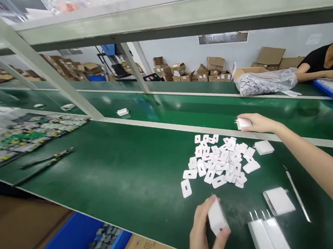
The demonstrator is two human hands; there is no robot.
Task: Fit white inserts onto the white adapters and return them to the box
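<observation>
My left hand (204, 231), low in the view, grips a white charger block (217, 217) between thumb and fingers. Farther off, my right hand (258, 122) reaches over the pale rail and holds another white charger (243, 124) by its end, metal prongs facing left. Between the hands lies a loose pile of small white slotted cover plates (219, 160). Right of the pile rests a white charger (264, 147). Nearer me are one more charger (280, 201) and a pair of chargers side by side (269, 232) with prongs pointing away. A thin pen-like tool (297, 193) lies beside them.
Beyond the rail (166, 123) runs a green belt (182, 110) carrying a white charger (123, 112). Pliers (47, 162) lie left, near many small parts (34, 134). Overhead spans a shelf beam (176, 15). Across the belt, a person's arm (312, 74) is beside a filled plastic bag (265, 81).
</observation>
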